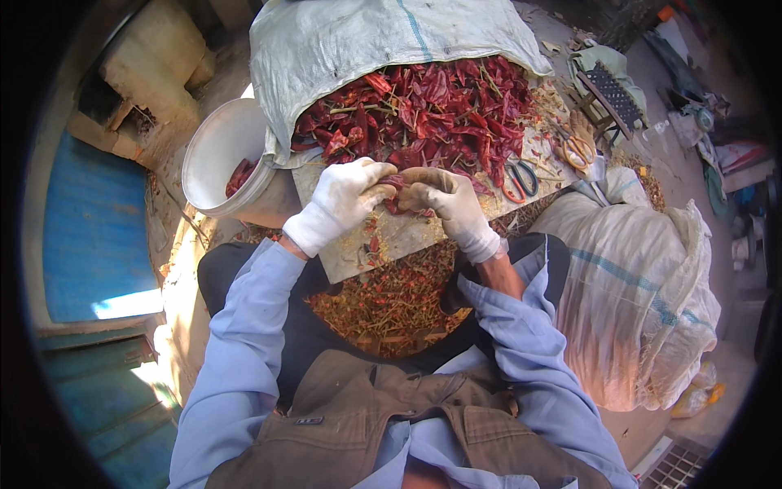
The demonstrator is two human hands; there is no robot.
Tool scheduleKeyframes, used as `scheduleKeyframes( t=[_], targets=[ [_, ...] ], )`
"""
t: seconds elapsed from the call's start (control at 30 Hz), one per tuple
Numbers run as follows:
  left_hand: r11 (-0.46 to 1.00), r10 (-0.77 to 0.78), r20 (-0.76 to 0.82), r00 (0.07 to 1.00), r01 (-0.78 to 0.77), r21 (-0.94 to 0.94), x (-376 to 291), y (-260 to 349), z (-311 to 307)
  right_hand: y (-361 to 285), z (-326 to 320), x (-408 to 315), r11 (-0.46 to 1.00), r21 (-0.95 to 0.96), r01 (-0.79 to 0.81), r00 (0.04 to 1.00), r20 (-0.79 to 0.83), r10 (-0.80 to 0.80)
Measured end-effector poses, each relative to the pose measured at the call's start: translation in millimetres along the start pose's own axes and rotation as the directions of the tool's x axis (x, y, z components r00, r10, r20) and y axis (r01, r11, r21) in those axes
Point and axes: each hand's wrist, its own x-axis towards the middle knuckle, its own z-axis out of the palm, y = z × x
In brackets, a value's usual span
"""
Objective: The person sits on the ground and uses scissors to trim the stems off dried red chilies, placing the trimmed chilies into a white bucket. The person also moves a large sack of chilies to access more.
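Observation:
A dried red chili pepper [394, 181] is pinched between my two hands, above the near part of a pale board [333, 260]. My left hand [345, 198], in a white knit work glove, grips its left end with thumb and forefinger. My right hand [449, 205], gloved the same way with brownish fingers, holds the other end; its fingers partly hide the pepper. Just beyond both hands, a large heap of dried red chilies [421, 116] spills from a white woven sack [342, 49]. Scissors with orange and black handles [519, 182] lie right of my right hand.
At left stands a white plastic bucket [214, 147] with chilies inside. Yellow-handled scissors [577, 153] and a glove [580, 125] lie at the board's right. A full woven sack [635, 293] stands on the right. Stems and scraps [391, 299] cover the ground between my legs.

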Motion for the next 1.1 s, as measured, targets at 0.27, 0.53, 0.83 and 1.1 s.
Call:
scheduleKeyframes(
  t=[0.27,0.53,0.83,1.1],
  targets=[
    [0.937,-0.239,0.03,0.97,0.239,-0.256,-4.5,10.6,12.0,7.5,14.3,0.0,0.995,0.001,0.101,0.974,-0.203,-0.098],
    [0.716,-0.408,0.179,0.895,0.435,-0.546,-3.8,17.3,14.3,4.8,21.3,-6.2,0.954,-0.197,0.227,0.929,-0.249,-0.273],
    [0.921,-0.108,0.095,0.99,0.136,-0.366,-6.6,7.8,17.4,0.6,20.0,-8.6,0.863,-0.367,0.347,0.88,-0.19,-0.435],
    [0.606,-0.287,0.219,0.933,0.354,-0.712,-2.2,18.6,13.2,-1.9,2.8,-5.8,0.962,-0.012,0.272,0.946,-0.18,-0.27]
  ],
)
